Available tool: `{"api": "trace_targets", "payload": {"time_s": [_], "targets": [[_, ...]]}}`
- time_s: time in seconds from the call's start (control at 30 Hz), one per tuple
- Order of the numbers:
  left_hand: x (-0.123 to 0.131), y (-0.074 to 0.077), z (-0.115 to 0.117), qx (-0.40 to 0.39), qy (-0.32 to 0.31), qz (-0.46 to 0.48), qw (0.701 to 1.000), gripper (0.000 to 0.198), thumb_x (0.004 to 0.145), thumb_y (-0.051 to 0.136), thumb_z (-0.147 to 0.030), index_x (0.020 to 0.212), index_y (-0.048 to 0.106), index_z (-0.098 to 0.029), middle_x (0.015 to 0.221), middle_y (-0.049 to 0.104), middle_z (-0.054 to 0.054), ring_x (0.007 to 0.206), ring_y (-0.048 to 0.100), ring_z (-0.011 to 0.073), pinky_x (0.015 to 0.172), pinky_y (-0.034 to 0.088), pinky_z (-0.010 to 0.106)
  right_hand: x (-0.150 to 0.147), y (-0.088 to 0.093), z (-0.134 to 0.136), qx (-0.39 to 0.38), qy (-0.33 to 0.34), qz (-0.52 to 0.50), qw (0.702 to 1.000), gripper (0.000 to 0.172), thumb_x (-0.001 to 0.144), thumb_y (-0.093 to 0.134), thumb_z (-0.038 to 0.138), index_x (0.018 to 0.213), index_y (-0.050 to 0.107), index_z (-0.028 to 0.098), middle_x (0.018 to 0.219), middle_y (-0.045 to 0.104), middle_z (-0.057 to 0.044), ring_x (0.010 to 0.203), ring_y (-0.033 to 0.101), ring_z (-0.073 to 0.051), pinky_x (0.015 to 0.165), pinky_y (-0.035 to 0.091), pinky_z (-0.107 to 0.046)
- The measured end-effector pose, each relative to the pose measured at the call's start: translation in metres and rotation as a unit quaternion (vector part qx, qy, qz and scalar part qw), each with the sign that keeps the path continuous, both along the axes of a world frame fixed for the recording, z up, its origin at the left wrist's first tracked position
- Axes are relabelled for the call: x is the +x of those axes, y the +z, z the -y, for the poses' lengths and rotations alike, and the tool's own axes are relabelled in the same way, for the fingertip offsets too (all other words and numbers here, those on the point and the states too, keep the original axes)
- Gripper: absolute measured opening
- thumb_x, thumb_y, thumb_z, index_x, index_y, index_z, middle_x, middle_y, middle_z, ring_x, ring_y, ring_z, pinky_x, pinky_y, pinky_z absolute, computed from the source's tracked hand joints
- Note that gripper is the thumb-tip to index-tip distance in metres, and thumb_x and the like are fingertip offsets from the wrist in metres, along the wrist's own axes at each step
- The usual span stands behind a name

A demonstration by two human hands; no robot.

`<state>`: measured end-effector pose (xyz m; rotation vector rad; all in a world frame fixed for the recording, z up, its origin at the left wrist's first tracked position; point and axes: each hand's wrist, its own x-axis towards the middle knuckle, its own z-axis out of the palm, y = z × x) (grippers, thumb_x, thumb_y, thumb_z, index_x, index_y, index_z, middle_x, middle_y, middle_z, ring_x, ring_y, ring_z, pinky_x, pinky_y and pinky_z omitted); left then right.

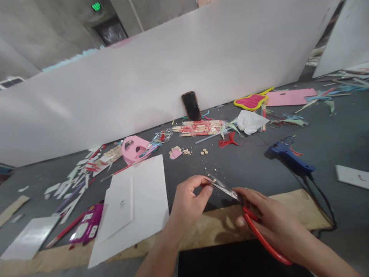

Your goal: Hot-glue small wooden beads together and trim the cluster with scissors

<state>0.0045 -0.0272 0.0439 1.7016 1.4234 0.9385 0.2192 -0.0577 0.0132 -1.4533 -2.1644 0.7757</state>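
Note:
My right hand (266,219) is wrapped round the red handles of a pair of scissors (227,189), whose metal blades point up and to the left. At the blade tips my left hand (190,198) pinches a small pale wooden piece (213,180) between thumb and forefinger. The piece lies at the blades; its lower end is hidden by my fingers. Tiny pale bits are scattered on the dark table just beyond. Farther off sit a small cluster of wooden slices (204,152) and a pink card piece (175,154) edged with similar slices.
White paper sheets (150,184) and a purple packet (88,223) lie to the left. A blue glue gun (291,157) with a cord rests at the right. Behind are a phone (191,105) against the white partition, wrapped chopsticks (201,128) and a red tassel (228,141).

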Motion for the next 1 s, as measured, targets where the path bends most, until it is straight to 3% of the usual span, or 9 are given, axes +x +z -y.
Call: {"api": "trace_targets", "payload": {"time_s": [0.47,0.77,1.0], "targets": [[-0.0036,-0.0068,0.0078,-0.009,-0.01,0.02,1.0,0.013,0.083,0.057,-0.019,0.082,0.07,-0.02,0.087,0.073,0.001,0.083,0.066,0.0171,0.078,0.051,0.027,-0.0074,0.0035,0.0066,-0.039,-0.002,-0.016,0.999,0.041,0.083,0.054,0.033,0.123,0.054,0.022,0.102,0.07,-0.008,0.079,0.068,-0.02,0.07,0.054,-0.03],[-0.0032,-0.0046,0.0084,-0.009,-0.023,0.048,0.999,0.013,0.083,0.058,-0.016,0.079,0.07,-0.02,0.084,0.073,0.0,0.083,0.066,0.0157,0.076,0.051,0.024,-0.0093,0.0066,0.0071,-0.058,-0.007,-0.046,0.997,0.041,0.081,0.057,0.036,0.121,0.057,0.023,0.089,0.072,-0.006,0.07,0.067,-0.021,0.063,0.054,-0.03],[-0.0041,-0.0056,0.0085,-0.007,-0.022,0.049,0.999,0.012,0.083,0.059,-0.017,0.081,0.07,-0.02,0.086,0.072,0.001,0.084,0.065,0.0159,0.078,0.05,0.025,-0.0078,0.005,0.0072,-0.042,0.008,-0.046,0.998,0.039,0.084,0.055,0.037,0.121,0.056,0.023,0.098,0.072,-0.007,0.081,0.069,-0.022,0.071,0.055,-0.031]]}}
